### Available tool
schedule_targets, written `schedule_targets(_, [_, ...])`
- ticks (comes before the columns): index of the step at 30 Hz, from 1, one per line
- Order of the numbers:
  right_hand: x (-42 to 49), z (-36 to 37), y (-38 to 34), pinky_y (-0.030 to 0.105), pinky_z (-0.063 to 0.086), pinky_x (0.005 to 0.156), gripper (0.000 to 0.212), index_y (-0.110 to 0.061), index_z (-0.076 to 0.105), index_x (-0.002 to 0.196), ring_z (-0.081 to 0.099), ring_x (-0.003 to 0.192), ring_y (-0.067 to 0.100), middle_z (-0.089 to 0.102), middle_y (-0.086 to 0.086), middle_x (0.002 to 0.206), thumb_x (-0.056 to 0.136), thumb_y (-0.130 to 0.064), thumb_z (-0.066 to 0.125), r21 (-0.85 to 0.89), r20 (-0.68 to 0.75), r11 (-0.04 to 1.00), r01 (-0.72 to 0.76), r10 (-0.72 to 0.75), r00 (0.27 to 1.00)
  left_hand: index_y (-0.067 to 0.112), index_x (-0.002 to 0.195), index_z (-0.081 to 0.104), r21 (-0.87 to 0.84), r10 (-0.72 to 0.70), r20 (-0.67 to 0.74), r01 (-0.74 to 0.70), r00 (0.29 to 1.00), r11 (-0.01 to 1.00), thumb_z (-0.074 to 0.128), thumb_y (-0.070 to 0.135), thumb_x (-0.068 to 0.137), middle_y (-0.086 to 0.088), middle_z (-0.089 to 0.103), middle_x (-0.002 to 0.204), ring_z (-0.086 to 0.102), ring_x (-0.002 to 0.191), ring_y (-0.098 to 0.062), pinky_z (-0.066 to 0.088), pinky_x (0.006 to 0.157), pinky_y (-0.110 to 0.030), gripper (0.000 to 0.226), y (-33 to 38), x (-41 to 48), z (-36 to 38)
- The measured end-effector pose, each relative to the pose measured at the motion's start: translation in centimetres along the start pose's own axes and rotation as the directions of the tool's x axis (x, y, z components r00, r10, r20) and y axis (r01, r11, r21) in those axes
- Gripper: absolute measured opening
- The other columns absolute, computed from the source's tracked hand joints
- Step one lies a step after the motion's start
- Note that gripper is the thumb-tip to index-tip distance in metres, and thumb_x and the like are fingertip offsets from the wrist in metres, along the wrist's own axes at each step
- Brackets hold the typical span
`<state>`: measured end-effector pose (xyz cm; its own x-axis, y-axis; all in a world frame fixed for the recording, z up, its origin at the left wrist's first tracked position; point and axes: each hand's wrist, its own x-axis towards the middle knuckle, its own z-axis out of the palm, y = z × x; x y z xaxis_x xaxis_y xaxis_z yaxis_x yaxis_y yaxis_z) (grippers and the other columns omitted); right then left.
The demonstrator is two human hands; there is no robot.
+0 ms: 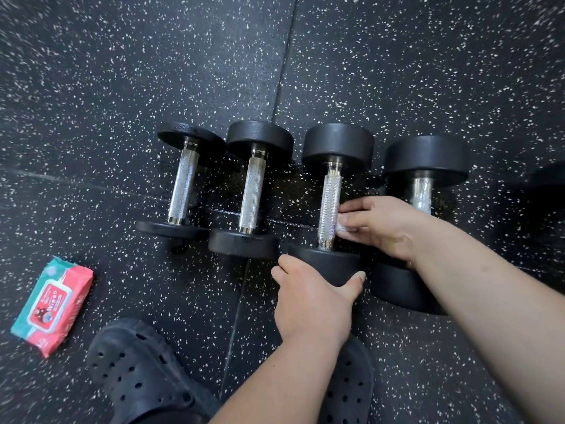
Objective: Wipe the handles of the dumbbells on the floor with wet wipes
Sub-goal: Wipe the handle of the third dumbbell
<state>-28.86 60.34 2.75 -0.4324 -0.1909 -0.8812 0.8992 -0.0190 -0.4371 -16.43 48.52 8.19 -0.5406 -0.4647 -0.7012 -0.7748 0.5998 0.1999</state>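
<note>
- Head view looks down on a black speckled rubber floor (428,71), where four dumbbells lie side by side in a row with their handles pointing away from the person.
- Counting from the person's left, the first dumbbell (182,182) and the second dumbbell (252,194) lie free of both hands, and their knurled metal handles are in full sight.
- The left hand (315,289) grips the near head of the third dumbbell (329,197). The thumb is on one side and the fingers curl over the other, and the hand covers a good part of that head.
- The right hand (385,228) pinches a white wet wipe (347,227) against the right side of the third dumbbell's handle, near its lower end. Only a small crumpled bit of the wipe shows between the fingers.
- The fourth dumbbell (423,191) is half hidden. The right hand covers the lower part of its handle, and the forearm crosses its near head.
- A red and teal pack of wipes (53,306) lies flat on the floor, well apart from the row on the person's left. Most of its print is too small to read.
- A dark perforated left clog (137,371) shows at the bottom. The right clog (348,390) is largely hidden behind the left forearm.
- A seam (287,56) between floor mats runs down toward the gap between the second and third dumbbells.
- A dark rounded shape (550,179) past the fourth dumbbell is cut off, and I cannot tell what it is.
</note>
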Motion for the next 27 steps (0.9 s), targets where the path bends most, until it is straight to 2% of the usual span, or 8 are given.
schedule_targets(4, [-2.7,0.2,-0.5,0.031,0.066,0.073,0.028,0.003,0.068,0.111,0.079,0.079,0.032,0.078,0.024,0.091,0.085,0.011,0.077,-0.114,-0.140,0.986,0.122,-0.137,0.981,0.019,0.117,0.032,-0.016,0.001,0.004,-0.001,1.000,1.000,0.081,0.081,0.065,-0.002,0.045,0.128,0.067,0.103,-0.027,0.045,0.072,-0.037,0.094,0.0,0.0,0.0])
schedule_targets(6, [-3.7,0.9,-0.2,0.033,0.066,0.077,0.023,-0.005,0.071,0.101,0.080,0.082,0.030,0.079,0.017,0.087,0.083,0.002,0.084,-0.279,-0.193,0.931,0.235,-0.294,0.936,0.019,0.116,0.032,-0.013,0.001,0.007,-0.001,1.000,1.000,0.081,0.081,0.066,-0.002,0.044,0.128,0.067,0.103,-0.027,0.045,0.072,-0.037,0.094,0.0,0.0,-0.1])
schedule_targets(9, [-4.6,2.1,0.4,0.029,0.058,0.071,0.017,-0.024,0.070,0.087,0.072,0.068,0.007,0.076,-0.007,0.072,0.082,-0.018,0.086,-0.669,-0.169,0.651,0.359,-0.604,0.779,0.019,0.115,0.032,-0.011,0.001,0.009,-0.001,1.000,1.000,0.081,0.081,0.065,-0.002,0.045,0.127,0.067,0.101,-0.027,0.045,0.071,-0.037,0.092,0.0,0.0,-0.1])
schedule_targets(13, [-4.4,3.0,1.2,0.039,0.057,0.073,0.016,-0.027,0.068,0.086,0.067,0.072,0.009,0.069,-0.012,0.074,0.084,-0.016,0.079,-0.779,0.030,0.348,0.522,-0.811,0.584,0.020,0.114,0.032,-0.016,-0.007,0.008,0.007,1.000,1.000,0.080,0.085,0.061,-0.001,0.045,0.123,0.067,0.099,-0.027,0.047,0.070,-0.038,0.096,0.2,-0.1,-0.1])
schedule_targets(16, [-3.5,2.4,1.8,0.037,0.054,0.077,0.012,-0.024,0.073,0.093,0.062,0.082,0.014,0.070,-0.011,0.086,0.088,-0.016,0.081,-0.830,0.285,0.027,0.556,-0.838,0.466,0.020,0.115,0.032,-0.026,-0.012,0.010,0.012,1.000,1.000,0.080,0.085,0.060,-0.001,0.045,0.124,0.067,0.101,-0.027,0.046,0.070,-0.038,0.098,0.1,0.0,-0.2])
schedule_targets(18, [-3.3,1.5,1.9,0.029,0.051,0.081,0.012,-0.021,0.077,0.096,0.061,0.089,0.016,0.072,-0.010,0.094,0.087,-0.016,0.083,-0.817,0.398,-0.087,0.569,-0.800,0.449,0.019,0.117,0.032,-0.020,-0.012,0.010,0.012,1.000,1.000,0.081,0.084,0.061,-0.001,0.045,0.125,0.068,0.102,-0.028,0.048,0.071,-0.039,0.098,0.0,0.1,-0.1])
schedule_targets(23, [-3.0,0.6,2.0,0.036,0.057,0.074,0.010,-0.018,0.081,0.097,0.062,0.091,0.021,0.072,-0.008,0.099,0.089,-0.012,0.083,-0.744,0.581,-0.252,0.619,-0.701,0.413,0.019,0.118,0.032,-0.015,-0.012,0.006,0.013,1.000,1.000,0.081,0.083,0.061,-0.001,0.045,0.126,0.068,0.101,-0.027,0.047,0.070,-0.039,0.098,-0.1,0.1,0.0])
schedule_targets(27, [-2.1,0.8,1.1,0.040,0.056,0.074,0.013,-0.016,0.080,0.104,0.061,0.091,0.025,0.073,-0.004,0.104,0.093,-0.010,0.077,-0.804,0.498,-0.264,0.533,-0.789,0.360,0.018,0.119,0.033,-0.013,-0.010,0.008,0.010,1.000,1.000,0.082,0.081,0.063,-0.002,0.045,0.128,0.068,0.100,-0.027,0.046,0.069,-0.038,0.098,-0.1,0.1,0.0])
